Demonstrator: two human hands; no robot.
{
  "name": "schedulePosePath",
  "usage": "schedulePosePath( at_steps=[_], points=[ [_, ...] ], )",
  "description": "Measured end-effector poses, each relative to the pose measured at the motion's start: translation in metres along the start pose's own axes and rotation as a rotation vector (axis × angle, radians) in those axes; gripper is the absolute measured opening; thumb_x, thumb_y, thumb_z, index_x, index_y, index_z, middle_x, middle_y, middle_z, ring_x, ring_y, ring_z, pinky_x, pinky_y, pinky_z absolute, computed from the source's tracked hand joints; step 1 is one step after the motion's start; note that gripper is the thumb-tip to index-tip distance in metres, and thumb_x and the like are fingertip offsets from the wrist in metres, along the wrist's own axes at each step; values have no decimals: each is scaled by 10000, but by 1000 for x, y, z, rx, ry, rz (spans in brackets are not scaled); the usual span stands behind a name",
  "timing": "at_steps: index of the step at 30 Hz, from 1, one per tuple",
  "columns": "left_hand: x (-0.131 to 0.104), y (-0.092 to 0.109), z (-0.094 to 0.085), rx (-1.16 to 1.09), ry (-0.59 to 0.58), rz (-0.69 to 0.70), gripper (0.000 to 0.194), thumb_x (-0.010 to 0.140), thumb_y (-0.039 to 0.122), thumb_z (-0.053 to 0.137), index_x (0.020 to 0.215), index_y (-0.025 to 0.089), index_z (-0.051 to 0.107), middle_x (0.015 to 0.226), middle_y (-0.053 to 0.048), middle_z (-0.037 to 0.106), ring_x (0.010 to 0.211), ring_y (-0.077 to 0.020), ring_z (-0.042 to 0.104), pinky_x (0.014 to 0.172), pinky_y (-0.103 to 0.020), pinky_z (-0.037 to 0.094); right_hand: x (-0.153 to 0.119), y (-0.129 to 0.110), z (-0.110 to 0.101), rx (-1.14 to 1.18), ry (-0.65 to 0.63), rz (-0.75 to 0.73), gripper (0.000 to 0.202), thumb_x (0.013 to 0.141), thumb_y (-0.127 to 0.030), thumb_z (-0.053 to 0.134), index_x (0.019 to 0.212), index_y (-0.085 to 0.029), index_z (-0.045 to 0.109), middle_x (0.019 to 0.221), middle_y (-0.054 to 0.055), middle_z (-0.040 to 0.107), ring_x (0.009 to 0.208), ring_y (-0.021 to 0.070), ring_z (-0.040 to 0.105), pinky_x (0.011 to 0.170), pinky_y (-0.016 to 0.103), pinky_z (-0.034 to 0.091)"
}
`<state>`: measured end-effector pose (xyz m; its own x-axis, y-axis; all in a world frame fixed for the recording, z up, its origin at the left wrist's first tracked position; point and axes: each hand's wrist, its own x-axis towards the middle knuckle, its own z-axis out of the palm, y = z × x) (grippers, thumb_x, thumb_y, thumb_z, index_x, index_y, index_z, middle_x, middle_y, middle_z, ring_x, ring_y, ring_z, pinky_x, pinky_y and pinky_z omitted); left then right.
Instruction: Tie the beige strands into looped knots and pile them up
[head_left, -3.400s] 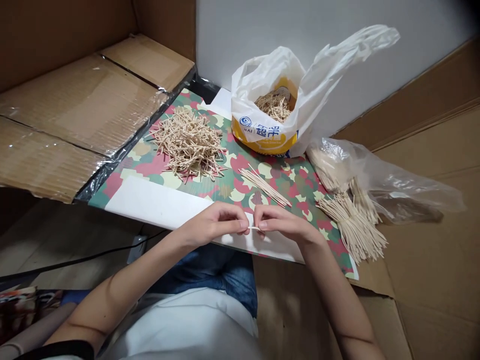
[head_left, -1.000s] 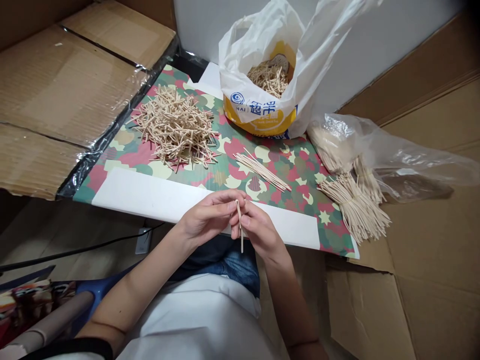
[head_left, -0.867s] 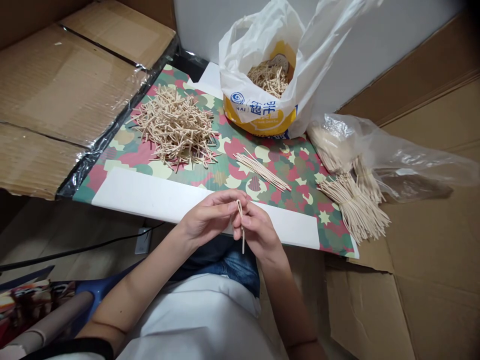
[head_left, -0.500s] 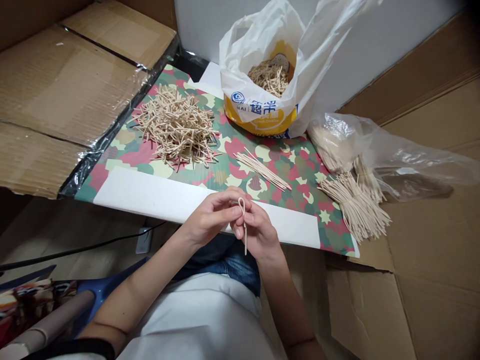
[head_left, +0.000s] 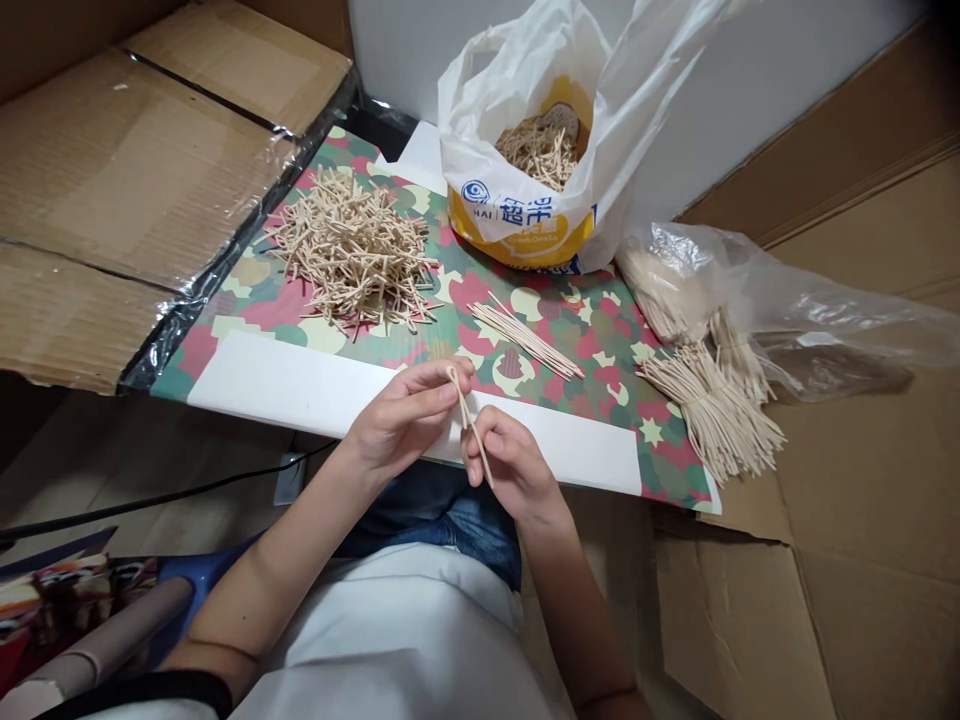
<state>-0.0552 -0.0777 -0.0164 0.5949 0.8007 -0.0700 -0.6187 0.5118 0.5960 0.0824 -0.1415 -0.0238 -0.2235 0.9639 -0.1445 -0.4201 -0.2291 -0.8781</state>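
Note:
A thin pale rattan-like stick (head_left: pixel 482 456), bent into a small loop at its top, slants down between my hands above the table's near edge. My left hand (head_left: pixel 405 412) pinches it just below the loop with thumb and fingers. My right hand (head_left: pixel 514 462) is closed lower down, its curled fingers against the long tail of the stick. Beyond my hands lies a small row of straight sticks (head_left: pixel 525 338). A large heap of short bent sticks (head_left: pixel 352 250) rests at the table's left.
A white and yellow plastic bag (head_left: pixel 517 225) holding more bent pieces stands at the back. Tied bundles of straight sticks (head_left: pixel 716 415) lie at right beside a clear plastic bag (head_left: pixel 795 310). Cardboard (head_left: pixel 135 170) flanks the patterned tabletop (head_left: pixel 450 340).
My hands have moved apart, the left going up and left with the loop. The stick, upright before, now slants, and the loop looks narrower.

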Motion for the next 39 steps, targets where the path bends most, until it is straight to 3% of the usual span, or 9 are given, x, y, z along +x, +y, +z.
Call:
schedulePosePath(
  at_steps=[2,6,11,17,23,30,35,39],
  points=[
    [1,2,-1,29,48,33,105,638,192,749,674,121,681,859,-39,567,851,-125,542,723,-180,455,-4,1,-4,4,-5,29,192,779,-350,589,704,-176,562,526,-27,526,469,104,466,514,233,359],
    [1,1,-1,80,45,-2,112,626,214,759,659,131,691,869,-44,550,891,-145,494,753,-203,410,-7,-1,-8,20,-45,53,189,766,-352,606,716,-175,568,548,-22,542,480,106,473,505,231,364],
    [0,-1,0,106,8,-23,103,643,216,749,679,136,695,862,-28,519,820,-120,468,698,-204,383,-5,-4,-6,70,-106,58,126,752,-291,613,711,-177,577,539,-20,560,505,112,490,532,232,380],
    [0,0,1,136,-8,-9,95,659,220,742,677,145,688,833,-19,506,722,-100,449,668,-221,375,-3,1,-6,108,-125,127,204,711,-377,616,670,-192,541,461,-27,519,453,122,438,480,242,354],
    [0,0,2,159,-57,-54,144,656,261,743,674,133,680,748,-18,496,725,-122,453,660,-232,359,-4,-8,-9,145,-28,17,181,693,-331,608,640,-192,503,447,-44,484,415,96,397,464,229,294],
    [-3,-1,1,122,-82,-109,122,669,239,727,679,128,677,753,-29,475,732,-130,447,666,-222,355,-6,-16,-10,149,-43,4,181,685,-332,610,676,-206,480,451,-44,489,420,108,395,445,236,283],
    [-5,-3,5,120,-164,-164,155,697,264,703,667,119,654,726,-33,503,704,-143,486,665,-262,374,-7,-19,-6,27,118,-34,166,739,-340,581,701,-206,491,473,-33,529,475,127,459,473,247,315],
    [-5,-6,7,105,-236,-190,138,740,243,657,695,113,643,721,-52,540,712,-163,517,681,-279,394,-6,-21,-2,-63,165,-76,142,803,-306,567,729,-191,530,546,-29,580,518,106,508,531,237,363]
  ],
)
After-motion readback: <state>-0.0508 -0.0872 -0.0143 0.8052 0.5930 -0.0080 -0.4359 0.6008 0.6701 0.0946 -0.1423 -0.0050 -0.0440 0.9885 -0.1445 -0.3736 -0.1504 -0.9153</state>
